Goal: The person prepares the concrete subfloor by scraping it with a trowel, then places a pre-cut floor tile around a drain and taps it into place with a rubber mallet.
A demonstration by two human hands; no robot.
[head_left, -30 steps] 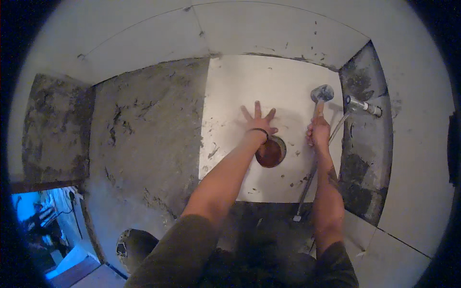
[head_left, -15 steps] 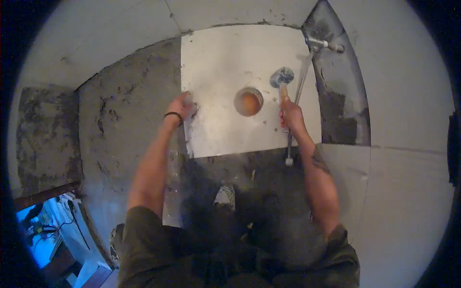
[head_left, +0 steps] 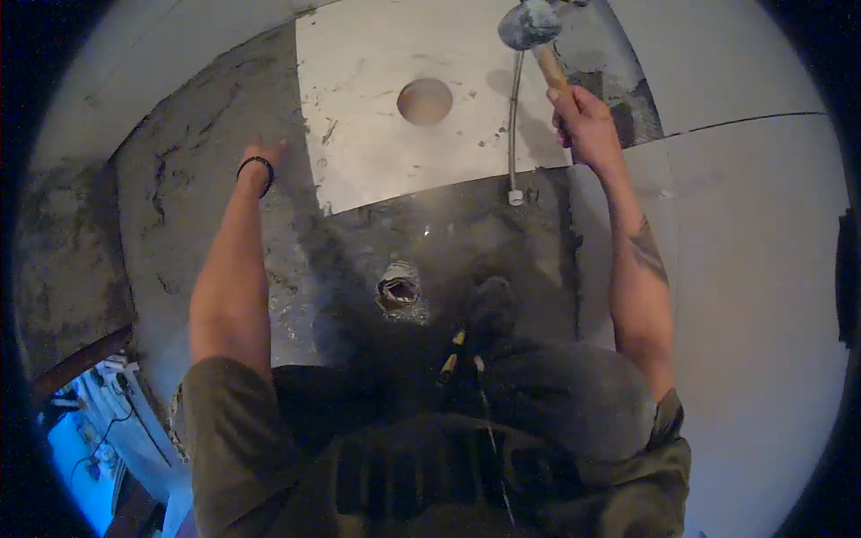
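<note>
My right hand is closed round the wooden handle of a mallet with a rounded, grey-smeared head. The mallet is at the top of the view, by the right side of a large pale tile. A round hole is cut through this tile. Left of the tile, my left hand is over the rough grey mortar surface, apart from the tile's edge. Its fingers point away from me, look spread and hold nothing; their tips are partly blurred.
A flexible hose runs along the tile's right part, its end fitting past the near edge. Nearer to me, a torn-edged pipe opening sits in the grey surface. A yellow-and-black tool is close to my body. Pale panels stand at right.
My right hand has lifted the mallet from over the tile, up and away. My left hand has left the tile's left edge and moved left. The whole view has shifted, with the tile now higher.
</note>
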